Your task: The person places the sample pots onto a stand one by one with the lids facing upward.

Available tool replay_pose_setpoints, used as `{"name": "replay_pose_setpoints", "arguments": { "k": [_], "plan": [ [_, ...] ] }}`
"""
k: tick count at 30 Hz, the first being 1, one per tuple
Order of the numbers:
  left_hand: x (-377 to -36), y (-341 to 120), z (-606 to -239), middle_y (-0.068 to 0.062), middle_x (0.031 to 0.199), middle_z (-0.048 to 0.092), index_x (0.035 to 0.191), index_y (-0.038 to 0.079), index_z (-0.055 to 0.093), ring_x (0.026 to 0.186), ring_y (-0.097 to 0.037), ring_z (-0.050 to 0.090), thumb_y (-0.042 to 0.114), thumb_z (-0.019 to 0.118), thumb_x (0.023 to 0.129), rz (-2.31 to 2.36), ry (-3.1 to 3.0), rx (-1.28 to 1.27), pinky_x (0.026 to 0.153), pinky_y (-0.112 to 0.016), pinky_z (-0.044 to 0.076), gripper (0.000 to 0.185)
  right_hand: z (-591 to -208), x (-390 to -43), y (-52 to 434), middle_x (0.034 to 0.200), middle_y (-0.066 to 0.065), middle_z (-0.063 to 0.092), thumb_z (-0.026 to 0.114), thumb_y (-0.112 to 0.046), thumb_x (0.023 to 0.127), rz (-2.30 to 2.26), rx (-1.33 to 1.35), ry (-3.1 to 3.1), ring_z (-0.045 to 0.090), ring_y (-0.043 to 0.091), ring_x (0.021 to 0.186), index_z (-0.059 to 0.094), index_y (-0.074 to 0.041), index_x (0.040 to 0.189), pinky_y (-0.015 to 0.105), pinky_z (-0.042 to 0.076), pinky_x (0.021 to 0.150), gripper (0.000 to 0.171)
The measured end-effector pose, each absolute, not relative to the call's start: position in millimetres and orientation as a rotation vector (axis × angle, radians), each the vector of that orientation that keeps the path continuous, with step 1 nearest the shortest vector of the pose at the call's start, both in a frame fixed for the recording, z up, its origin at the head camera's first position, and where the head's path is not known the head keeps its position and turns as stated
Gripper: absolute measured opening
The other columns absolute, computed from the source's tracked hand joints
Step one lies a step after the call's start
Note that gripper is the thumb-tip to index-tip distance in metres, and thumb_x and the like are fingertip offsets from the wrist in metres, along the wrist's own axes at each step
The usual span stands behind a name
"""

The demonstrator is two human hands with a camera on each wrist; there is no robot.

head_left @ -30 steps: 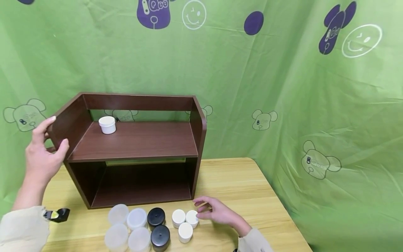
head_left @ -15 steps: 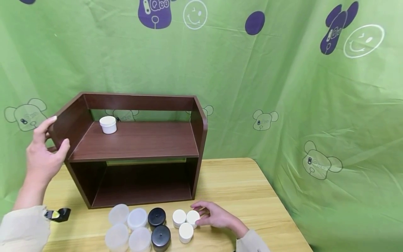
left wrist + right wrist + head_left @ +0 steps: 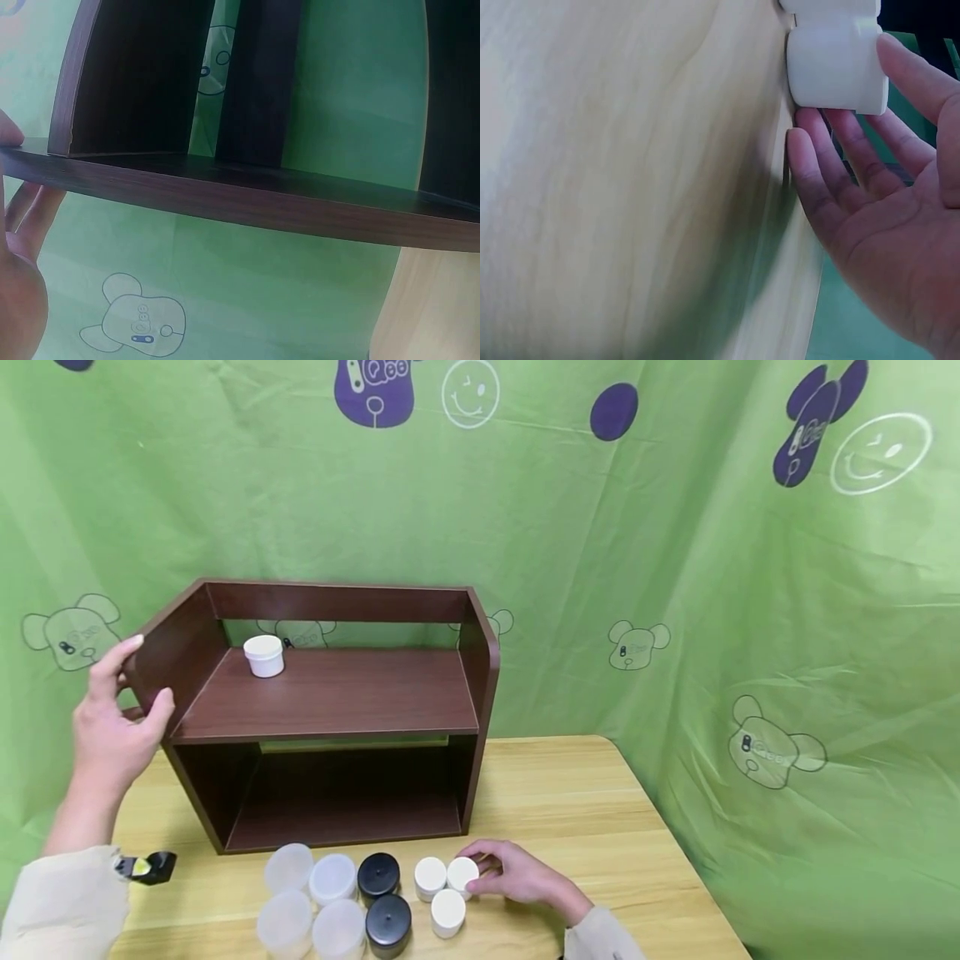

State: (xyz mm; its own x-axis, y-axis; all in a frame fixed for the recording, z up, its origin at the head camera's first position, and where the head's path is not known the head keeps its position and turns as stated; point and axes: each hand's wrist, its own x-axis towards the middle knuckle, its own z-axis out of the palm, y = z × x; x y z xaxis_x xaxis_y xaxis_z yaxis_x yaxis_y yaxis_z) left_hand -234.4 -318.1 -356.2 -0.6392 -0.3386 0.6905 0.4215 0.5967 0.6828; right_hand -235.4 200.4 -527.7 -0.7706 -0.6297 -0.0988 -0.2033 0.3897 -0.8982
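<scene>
A dark brown two-tier wooden shelf (image 3: 352,693) stands on the table. Its left side panel is in the grip of my left hand (image 3: 112,735), thumb on the inner side and fingers behind; the left wrist view shows the panel edge (image 3: 225,201) between them. Beside the shelf's front right corner, my right hand (image 3: 521,875) holds a small white jar (image 3: 461,872) between thumb and fingers. The right wrist view has this jar (image 3: 829,67) standing on the wood, thumb at its lid. Two more white jars (image 3: 431,875) (image 3: 448,912) are close against it.
Left of the white jars are two black-lidded jars (image 3: 378,875) and several translucent tubs (image 3: 285,922). One white tub (image 3: 265,657) sits on the upper shelf board. A green printed curtain (image 3: 555,552) hangs behind and to the right of the wooden table (image 3: 585,802).
My right hand has moved in to the rightmost white jar, and its thumb and fingers have closed around it. My left hand stays on the shelf panel. The head view has shifted slightly.
</scene>
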Motion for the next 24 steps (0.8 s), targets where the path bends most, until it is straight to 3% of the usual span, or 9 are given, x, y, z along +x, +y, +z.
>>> {"name": "replay_pose_setpoints", "arguments": {
  "k": [9,18,24],
  "plan": [
    [-235.3,-317.2,-356.9,0.025,0.128,0.052,0.153,0.020,0.045,0.108,0.012,0.052,0.001,0.067,0.090,-1.120,-1.962,-0.077,0.074,0.005,0.046,0.069,-526.0,-239.5,202.8,0.116,0.013,0.069,0.075,-0.011,0.093,-1.306,-0.695,2.277,0.064,0.020,0.101,0.067,-0.004,0.129,0.019,0.058,0.087,0.037],
    [-236.8,-319.8,-356.6,0.022,0.130,0.054,0.153,0.021,0.045,0.111,0.010,0.052,0.002,0.068,0.090,-1.126,-1.977,-0.048,0.074,0.006,0.045,0.070,-512.1,-239.0,201.0,0.123,0.012,0.069,0.074,-0.014,0.095,-1.311,-0.660,2.306,0.068,0.032,0.110,0.065,-0.010,0.134,0.019,0.059,0.088,0.041],
    [-237.8,-321.0,-359.2,0.015,0.136,0.056,0.153,0.020,0.045,0.112,0.011,0.052,0.001,0.068,0.090,-1.127,-1.973,-0.053,0.074,0.006,0.046,0.070,-501.3,-238.0,200.3,0.125,0.008,0.068,0.074,-0.016,0.095,-1.337,-0.661,2.319,0.067,0.027,0.112,0.065,-0.016,0.134,0.020,0.058,0.092,0.040]
  ]
}}
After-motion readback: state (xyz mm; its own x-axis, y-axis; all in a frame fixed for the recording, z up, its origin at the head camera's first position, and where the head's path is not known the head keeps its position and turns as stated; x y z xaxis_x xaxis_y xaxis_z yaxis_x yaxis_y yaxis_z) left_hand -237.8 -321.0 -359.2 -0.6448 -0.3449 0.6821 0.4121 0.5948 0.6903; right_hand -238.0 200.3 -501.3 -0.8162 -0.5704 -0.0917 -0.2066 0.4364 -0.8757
